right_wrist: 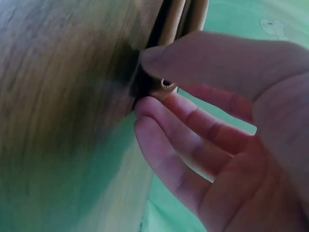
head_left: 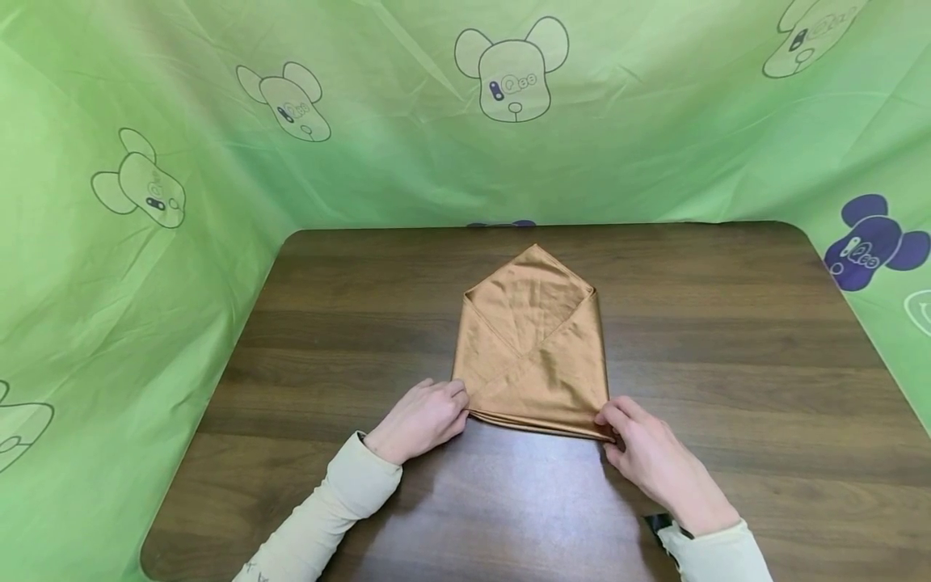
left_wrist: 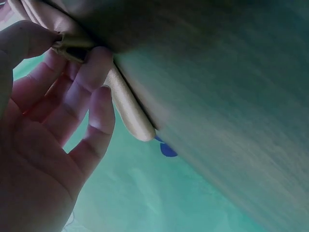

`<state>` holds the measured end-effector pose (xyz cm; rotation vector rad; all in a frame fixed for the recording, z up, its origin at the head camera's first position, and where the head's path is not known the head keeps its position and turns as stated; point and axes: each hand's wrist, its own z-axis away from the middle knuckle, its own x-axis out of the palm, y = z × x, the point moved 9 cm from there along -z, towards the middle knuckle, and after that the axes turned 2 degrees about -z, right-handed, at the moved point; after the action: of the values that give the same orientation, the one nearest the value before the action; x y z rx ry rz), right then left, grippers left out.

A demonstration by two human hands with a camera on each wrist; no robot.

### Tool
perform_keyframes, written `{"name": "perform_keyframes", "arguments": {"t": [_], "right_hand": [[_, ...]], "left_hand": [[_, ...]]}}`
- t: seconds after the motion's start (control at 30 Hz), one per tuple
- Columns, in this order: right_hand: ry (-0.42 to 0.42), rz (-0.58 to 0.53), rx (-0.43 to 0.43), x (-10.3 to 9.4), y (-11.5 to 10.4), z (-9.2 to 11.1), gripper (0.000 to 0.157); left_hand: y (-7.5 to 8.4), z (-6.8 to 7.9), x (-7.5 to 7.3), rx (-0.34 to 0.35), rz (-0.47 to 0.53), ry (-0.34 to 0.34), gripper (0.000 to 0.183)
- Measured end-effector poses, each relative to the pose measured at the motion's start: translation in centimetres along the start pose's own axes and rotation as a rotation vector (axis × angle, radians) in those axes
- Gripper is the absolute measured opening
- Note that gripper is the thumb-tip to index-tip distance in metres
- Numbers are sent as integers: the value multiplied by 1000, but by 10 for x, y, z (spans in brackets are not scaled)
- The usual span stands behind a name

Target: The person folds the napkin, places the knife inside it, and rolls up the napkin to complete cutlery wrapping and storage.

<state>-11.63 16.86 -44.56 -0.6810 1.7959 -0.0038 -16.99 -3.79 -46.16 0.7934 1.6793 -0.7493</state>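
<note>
A copper-brown satin cloth [head_left: 534, 364] lies folded on the wooden table, its far end drawn to a point and its near edge showing stacked layers. At its near left corner, my left hand [head_left: 424, 418] pinches the layers between thumb and fingers; the left wrist view shows the cloth's fold [left_wrist: 130, 108] running past the fingertips. My right hand [head_left: 658, 459] grips the near right corner. In the right wrist view, the rolled cloth edges [right_wrist: 176, 21] reach the thumb, and a small stitched curl of hem shows between thumb and fingers.
The brown wood-grain table [head_left: 327, 323] has rounded corners and extends on all sides of the cloth. A green curtain [head_left: 407, 162] printed with cartoon bear heads hangs behind and along both sides. A dark strap [head_left: 660, 524] shows at the right sleeve cuff.
</note>
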Motion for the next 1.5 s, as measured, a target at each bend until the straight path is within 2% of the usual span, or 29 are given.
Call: {"name": "perform_keyframes", "arguments": {"t": [0.2,0.4,0.53,0.8,1.03,1.17,1.37,1.5], "right_hand": [[34,6,-15,-2,1,-2,23],[58,1,-4,-4,4,-4,16],[28,0,32,-3,8,-5,14],[-60,-22,129,6,16,-10,9],[-113,-25,207,12,24,-13,8],[-123,-13,235,13,27,-14,9],[-135,-21,252,14,29,-16,9],[-134,-41,247,14,29,-15,8]], "left_hand": [[-4,-1,2,-14,28,-3,12],[-7,-1,1,-21,61,30,13],[-9,-1,0,-30,58,37,11],[-8,1,5,-12,20,-11,9],[-6,4,4,24,57,-40,10],[-4,4,3,41,67,-52,17],[-3,2,-2,49,42,1,14],[-4,1,-2,35,80,17,9]]}}
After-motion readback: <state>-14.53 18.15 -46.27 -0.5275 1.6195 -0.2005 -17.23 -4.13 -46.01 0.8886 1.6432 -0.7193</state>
